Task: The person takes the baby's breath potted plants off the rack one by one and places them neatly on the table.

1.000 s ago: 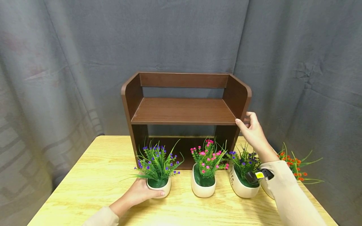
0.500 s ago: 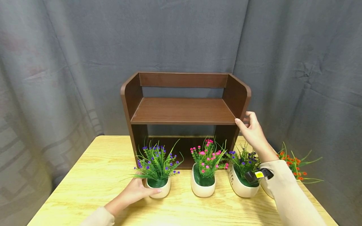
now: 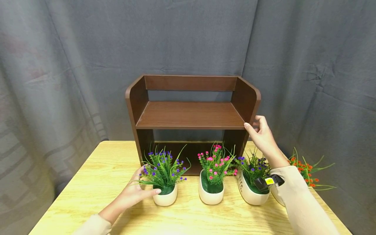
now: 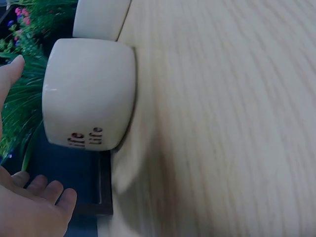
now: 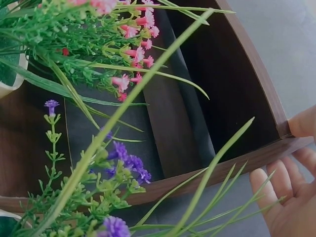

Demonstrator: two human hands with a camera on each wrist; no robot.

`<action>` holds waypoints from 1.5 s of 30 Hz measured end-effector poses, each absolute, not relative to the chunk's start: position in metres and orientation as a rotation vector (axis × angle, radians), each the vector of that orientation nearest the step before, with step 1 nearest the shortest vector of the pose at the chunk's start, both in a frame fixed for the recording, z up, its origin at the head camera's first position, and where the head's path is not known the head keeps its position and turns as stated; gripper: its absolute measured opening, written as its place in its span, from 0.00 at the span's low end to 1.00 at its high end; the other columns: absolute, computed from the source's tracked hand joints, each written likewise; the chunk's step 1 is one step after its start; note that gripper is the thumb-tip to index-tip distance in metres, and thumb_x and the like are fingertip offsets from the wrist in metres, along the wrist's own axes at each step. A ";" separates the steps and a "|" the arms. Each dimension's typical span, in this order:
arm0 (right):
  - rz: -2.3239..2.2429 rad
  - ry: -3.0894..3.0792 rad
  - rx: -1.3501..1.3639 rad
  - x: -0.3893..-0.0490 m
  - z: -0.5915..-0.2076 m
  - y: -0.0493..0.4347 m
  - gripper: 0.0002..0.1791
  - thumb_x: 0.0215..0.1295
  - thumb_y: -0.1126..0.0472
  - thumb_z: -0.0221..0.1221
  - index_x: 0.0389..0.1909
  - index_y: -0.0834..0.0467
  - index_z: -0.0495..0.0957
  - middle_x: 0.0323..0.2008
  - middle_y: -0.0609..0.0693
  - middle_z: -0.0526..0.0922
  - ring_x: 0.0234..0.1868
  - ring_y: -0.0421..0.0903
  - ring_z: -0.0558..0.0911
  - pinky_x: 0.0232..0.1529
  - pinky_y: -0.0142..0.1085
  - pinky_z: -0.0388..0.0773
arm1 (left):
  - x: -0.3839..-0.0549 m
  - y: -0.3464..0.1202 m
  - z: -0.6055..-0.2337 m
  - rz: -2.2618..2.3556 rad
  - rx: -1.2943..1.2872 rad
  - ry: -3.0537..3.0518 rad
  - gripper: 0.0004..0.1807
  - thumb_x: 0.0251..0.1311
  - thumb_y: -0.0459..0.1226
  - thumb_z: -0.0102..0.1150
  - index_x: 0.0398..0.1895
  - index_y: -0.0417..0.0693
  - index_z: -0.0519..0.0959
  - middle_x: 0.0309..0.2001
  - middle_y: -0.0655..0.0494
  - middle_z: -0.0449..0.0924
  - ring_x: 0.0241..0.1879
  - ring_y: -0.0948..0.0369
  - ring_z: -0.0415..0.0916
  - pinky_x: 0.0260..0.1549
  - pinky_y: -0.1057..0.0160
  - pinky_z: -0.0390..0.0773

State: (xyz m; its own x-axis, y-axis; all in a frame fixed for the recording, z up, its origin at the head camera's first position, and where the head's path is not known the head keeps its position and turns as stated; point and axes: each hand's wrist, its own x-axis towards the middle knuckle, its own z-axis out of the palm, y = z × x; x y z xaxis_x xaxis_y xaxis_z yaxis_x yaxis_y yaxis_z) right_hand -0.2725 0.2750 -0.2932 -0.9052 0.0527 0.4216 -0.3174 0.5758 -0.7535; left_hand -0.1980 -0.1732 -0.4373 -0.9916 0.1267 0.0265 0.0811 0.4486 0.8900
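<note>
A dark brown two-tier shelf (image 3: 191, 114) stands on the wooden table. My right hand (image 3: 262, 137) holds its right side panel, with the thumb on the front edge and the fingers around the outer face; the right wrist view shows this grip up close. My left hand (image 3: 133, 191) is spread beside the leftmost white pot (image 3: 165, 198) of purple flowers. In the left wrist view its fingers (image 4: 52, 190) are apart from the lettered pot, and the thumb lies over the leaves. The pot stands upright on the table in front of the shelf.
A pot of pink flowers (image 3: 211, 197) stands in front of the shelf's middle. To its right is another purple-flowered pot (image 3: 254, 197), then orange flowers (image 3: 306, 171) partly hidden by the right sleeve. A grey curtain (image 3: 191, 39) hangs behind the table (image 3: 88, 182).
My left hand has let go of the leftmost pot and moved slightly left and up, its fingers spreading. The pot has stayed in place. My right hand has kept its hold on the shelf.
</note>
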 end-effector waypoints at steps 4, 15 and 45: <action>1.275 -2.403 0.220 -0.272 -0.293 0.275 0.31 0.76 0.50 0.51 0.68 0.66 0.55 0.56 0.67 0.68 0.41 0.46 0.72 0.34 0.35 0.70 | -0.198 -0.176 -0.432 1.639 0.270 2.708 0.61 0.45 0.47 0.81 0.78 0.47 0.50 0.74 0.38 0.53 0.72 0.39 0.51 0.66 0.35 0.53; 1.292 -2.393 0.228 -0.272 -0.294 0.275 0.31 0.76 0.50 0.51 0.68 0.67 0.55 0.56 0.68 0.67 0.43 0.49 0.72 0.35 0.34 0.70 | -0.200 -0.183 -0.413 1.782 0.529 2.735 0.54 0.52 0.40 0.77 0.76 0.43 0.53 0.73 0.41 0.56 0.70 0.39 0.56 0.62 0.35 0.60; 1.173 -2.381 0.185 -0.270 -0.293 0.274 0.31 0.75 0.49 0.53 0.67 0.66 0.60 0.56 0.67 0.71 0.45 0.51 0.74 0.32 0.32 0.71 | -0.221 -0.207 -0.339 1.484 0.835 3.093 0.29 0.62 0.39 0.70 0.65 0.47 0.72 0.60 0.47 0.77 0.60 0.51 0.73 0.55 0.44 0.68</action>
State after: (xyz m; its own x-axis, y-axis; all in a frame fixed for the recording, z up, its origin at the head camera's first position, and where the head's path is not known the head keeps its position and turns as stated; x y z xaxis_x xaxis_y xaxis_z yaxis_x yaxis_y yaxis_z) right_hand -0.2700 0.2743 -0.2926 -0.8773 0.0863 0.4721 -0.3216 0.6244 -0.7118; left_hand -0.2212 -0.2070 -0.3386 -0.8175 0.2394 0.5238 0.5584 0.5522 0.6191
